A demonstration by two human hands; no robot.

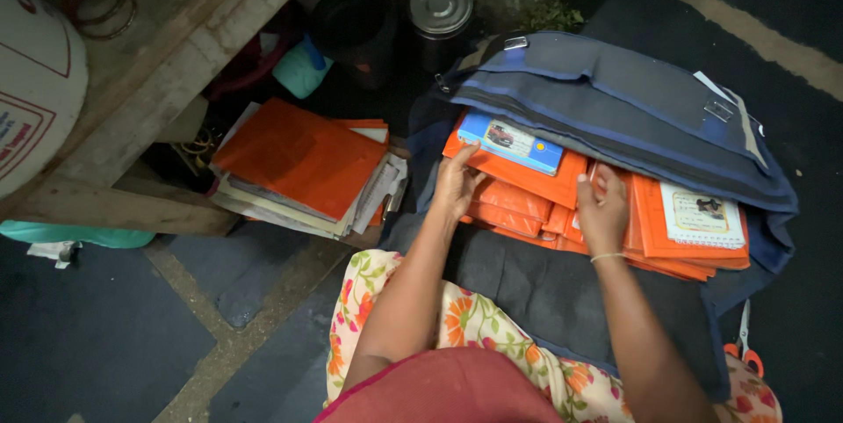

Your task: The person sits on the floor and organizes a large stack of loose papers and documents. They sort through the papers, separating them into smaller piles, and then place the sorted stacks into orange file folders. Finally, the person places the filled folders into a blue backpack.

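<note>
A dark blue school bag (615,98) lies open on the floor in front of me, packed with several orange-covered books (527,181). My left hand (457,181) rests on the left side of the orange books, fingers bent over their edges, just under a blue-covered book (509,142). My right hand (601,208) presses its curled fingers between the orange books in the middle of the bag; a thin band circles that wrist. A white spiral notebook (702,216) lies on the orange books at the right.
A separate stack of orange books and papers (303,168) lies on the floor to the left, under a wooden bench (158,80). A metal-lidded tin (441,6) and a black pot (356,23) stand behind. Orange-handled scissors (745,353) lie at the right. A white sack (35,80) rests on the bench.
</note>
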